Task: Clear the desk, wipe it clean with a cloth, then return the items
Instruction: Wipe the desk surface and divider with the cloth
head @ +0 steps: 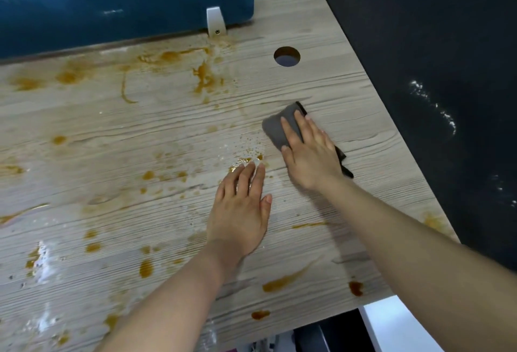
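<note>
Your right hand (309, 155) presses flat on the cloth (279, 127), fingers straight, right of the bench's (140, 133) middle. Your left hand (240, 209) lies flat on the bench beside it, its grip wide, amid brown stains (204, 74).

Blue divider (126, 1) along desk (140, 127) rear.

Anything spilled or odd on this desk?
Yes. Orange-brown stains and splashes are spread across most of the wooden desk, still unwiped. The right hand presses a grey cloth at the right side; the left hand rests flat.
</note>
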`<state>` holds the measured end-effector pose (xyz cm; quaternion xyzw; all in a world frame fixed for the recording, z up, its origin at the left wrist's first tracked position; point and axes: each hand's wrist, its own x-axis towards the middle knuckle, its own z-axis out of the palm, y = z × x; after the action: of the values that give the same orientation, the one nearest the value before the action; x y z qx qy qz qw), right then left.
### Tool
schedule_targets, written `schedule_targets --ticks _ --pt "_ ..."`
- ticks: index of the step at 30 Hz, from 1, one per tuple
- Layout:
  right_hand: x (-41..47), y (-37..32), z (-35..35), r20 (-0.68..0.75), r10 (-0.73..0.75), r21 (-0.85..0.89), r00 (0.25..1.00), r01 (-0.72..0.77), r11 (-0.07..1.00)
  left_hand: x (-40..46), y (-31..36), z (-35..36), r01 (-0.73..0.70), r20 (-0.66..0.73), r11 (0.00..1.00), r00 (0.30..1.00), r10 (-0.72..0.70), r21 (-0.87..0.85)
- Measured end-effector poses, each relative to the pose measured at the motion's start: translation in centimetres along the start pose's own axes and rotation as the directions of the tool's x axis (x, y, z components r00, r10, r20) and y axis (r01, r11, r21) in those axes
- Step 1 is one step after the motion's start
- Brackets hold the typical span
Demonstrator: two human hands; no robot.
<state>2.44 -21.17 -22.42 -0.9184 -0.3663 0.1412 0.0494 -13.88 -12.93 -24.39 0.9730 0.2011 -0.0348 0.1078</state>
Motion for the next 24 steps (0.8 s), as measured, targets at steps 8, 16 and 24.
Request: schedule_targets --ticks 8,16,24 --pt "1.5 -0.9 -0.3 -0.001 0.009 0.013 1.000 -0.009 1.000 -0.1 0.1 -0.2 0.003 0.035 1.000 0.999 -0.003 0.006" --pt "-2.7 -0.5 0.6 0.024 -0.069 0.022 0.997 0.069 0.997 -0.1 0.2 -0.4 0.013 0.038 1.000 0.999 -0.013 -0.012" --pt "2.3 0.1 -0.8 0.023 0.087 0.013 0.996 -0.088 0.996 -0.3 0.3 -0.5 0.017 0.032 1.000 0.999 -0.017 -0.013"
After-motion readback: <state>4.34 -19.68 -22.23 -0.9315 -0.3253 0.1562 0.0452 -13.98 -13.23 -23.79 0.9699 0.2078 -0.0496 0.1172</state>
